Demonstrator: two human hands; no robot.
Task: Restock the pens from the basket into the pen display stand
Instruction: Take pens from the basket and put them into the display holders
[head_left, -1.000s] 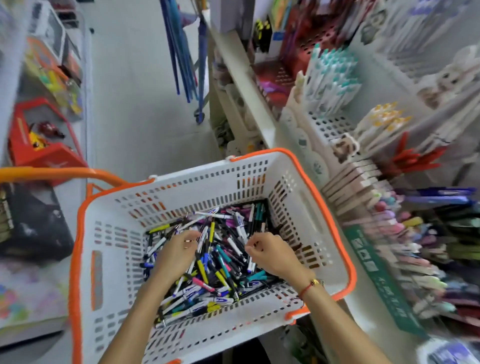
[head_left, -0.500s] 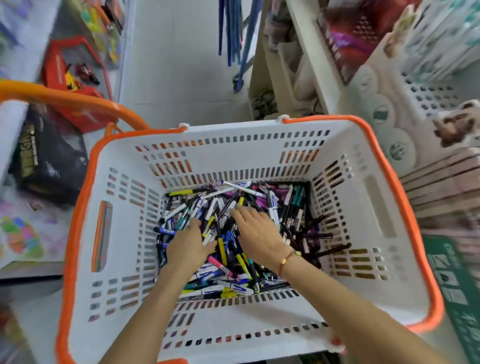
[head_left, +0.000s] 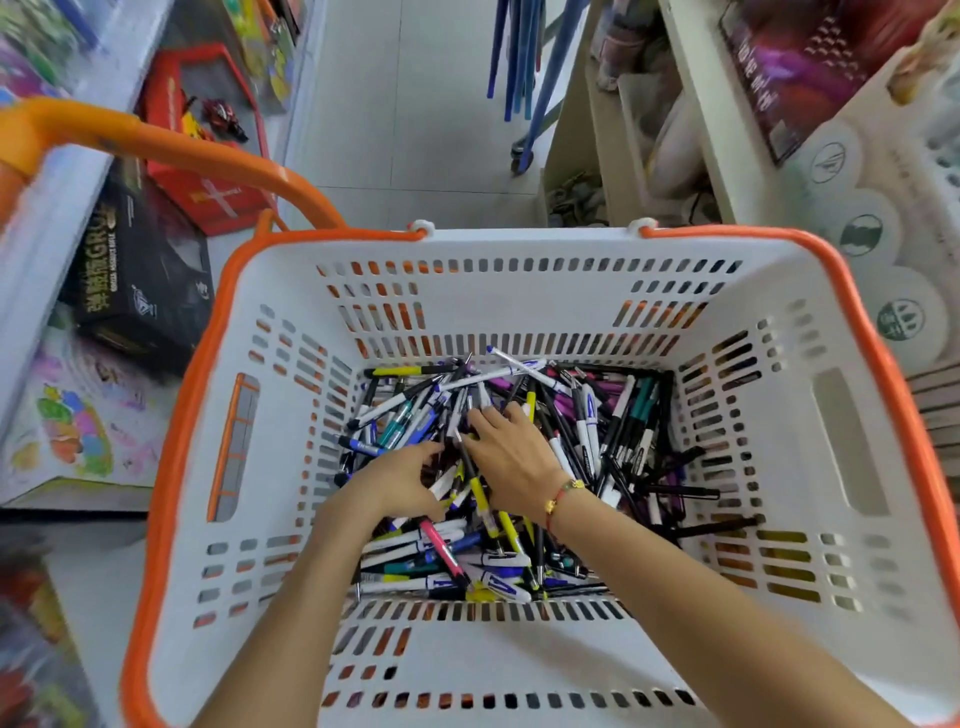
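White slotted plastic basket with an orange rim holds the loose heap of mixed pens, with both hands down in the pile. The left hand curls its fingers round a few pens; the right hand lies flat with fingers spread. Best to line up same-coloured barrels into one bundle before lifting.

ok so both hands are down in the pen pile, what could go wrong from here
1. The pens lie crossed and tangled, so lifting a bunch with the right hand or left hand may drag others along and drop them.
2. The basket has slotted walls, so a thin pen could poke through or snag.
3. Colours are mixed, so a quick grab may pull several types needing different slots.
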